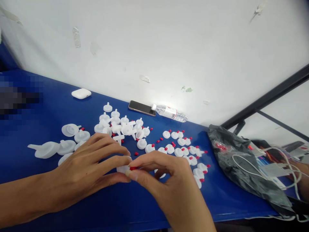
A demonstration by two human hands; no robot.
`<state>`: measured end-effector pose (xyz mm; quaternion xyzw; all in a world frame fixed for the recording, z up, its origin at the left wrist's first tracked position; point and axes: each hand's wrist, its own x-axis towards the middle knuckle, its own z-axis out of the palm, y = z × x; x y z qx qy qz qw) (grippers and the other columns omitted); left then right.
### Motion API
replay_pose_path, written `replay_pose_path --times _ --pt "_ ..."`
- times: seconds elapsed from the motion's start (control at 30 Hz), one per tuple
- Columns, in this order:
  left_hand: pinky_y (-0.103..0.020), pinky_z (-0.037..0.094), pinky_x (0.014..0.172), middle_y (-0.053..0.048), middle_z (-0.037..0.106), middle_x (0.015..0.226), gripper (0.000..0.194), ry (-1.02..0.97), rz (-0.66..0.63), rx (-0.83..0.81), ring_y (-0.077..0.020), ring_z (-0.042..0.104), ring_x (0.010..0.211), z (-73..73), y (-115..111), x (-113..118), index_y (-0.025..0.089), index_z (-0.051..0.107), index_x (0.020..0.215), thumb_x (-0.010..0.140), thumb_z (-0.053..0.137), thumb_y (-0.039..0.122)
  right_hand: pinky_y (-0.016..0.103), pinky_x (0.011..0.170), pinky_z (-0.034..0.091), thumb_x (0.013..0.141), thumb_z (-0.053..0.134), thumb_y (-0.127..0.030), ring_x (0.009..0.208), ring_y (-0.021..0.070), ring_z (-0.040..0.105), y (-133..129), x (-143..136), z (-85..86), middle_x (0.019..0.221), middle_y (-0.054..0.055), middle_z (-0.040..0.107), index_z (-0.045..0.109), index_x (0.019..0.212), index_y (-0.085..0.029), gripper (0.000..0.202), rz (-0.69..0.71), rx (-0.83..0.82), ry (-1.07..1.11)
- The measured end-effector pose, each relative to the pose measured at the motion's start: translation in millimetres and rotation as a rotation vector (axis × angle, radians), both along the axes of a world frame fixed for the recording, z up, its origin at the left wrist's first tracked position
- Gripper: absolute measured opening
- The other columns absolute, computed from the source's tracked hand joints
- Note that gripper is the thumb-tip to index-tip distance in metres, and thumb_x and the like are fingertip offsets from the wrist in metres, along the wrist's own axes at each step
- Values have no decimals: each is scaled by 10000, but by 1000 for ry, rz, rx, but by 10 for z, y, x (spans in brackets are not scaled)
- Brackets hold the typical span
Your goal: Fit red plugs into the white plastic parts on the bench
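Note:
My left hand (96, 164) pinches a white plastic nozzle cap (122, 169) between thumb and fingers, low over the table. The thumb and forefinger of my right hand (166, 174) close on a small red tip cap (133, 168) at the spout end of that nozzle cap; whether it is fully seated is hidden by the fingers. Beyond my hands lies a heap of white nozzle caps (126, 129) with bare spouts. On the right, several white nozzle caps (178, 152) carry red tips. Loose red tip caps (136, 154) are scattered between the groups.
Larger white spouted caps (48, 149) lie left on the blue table (96, 209). Against the wall are a white earbud case (81, 93), a phone (142, 108) and a clear bottle (170, 112). At right, a dark plastic bag (236, 164) holds red pieces, near white cables (289, 164) and another person's arm (303, 177).

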<state>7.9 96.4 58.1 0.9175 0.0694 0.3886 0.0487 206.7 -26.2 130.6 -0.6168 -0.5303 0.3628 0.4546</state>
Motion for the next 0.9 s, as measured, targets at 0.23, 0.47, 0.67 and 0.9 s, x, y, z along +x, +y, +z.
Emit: replay_pose_path --times 0.23,0.47,0.67,0.9 --pt "-349 489 951 -9 771 1097 154 -15 5 -50 -188 690 988 75 -21 5 261 675 1225 1171 574 364 219 606 529 883 855 -219 802 161 816 -3 -16 8 854 -54 870 880 879 -318 103 -70 83 -78" --pt "-378 531 894 -30 775 1111 139 -53 3 -105 -198 704 961 -2 -9 -10 261 673 1259 1155 605 323 247 615 530 879 872 -248 745 164 787 -10 17 44 824 -38 861 893 882 -313 68 -79 39 -70" --pt "-392 552 878 -16 780 1091 156 -69 -8 -119 -208 722 947 13 -25 -36 300 667 1270 1165 572 366 255 602 521 855 911 -291 741 166 777 16 -11 26 824 -31 866 901 834 -319 36 -35 13 83" --pt "-350 571 809 10 801 1093 133 -120 -51 -170 -186 737 905 -12 -45 -65 335 621 1269 1141 610 370 258 687 557 790 977 -363 792 168 780 31 23 69 835 -16 861 892 775 -303 106 42 -48 319"
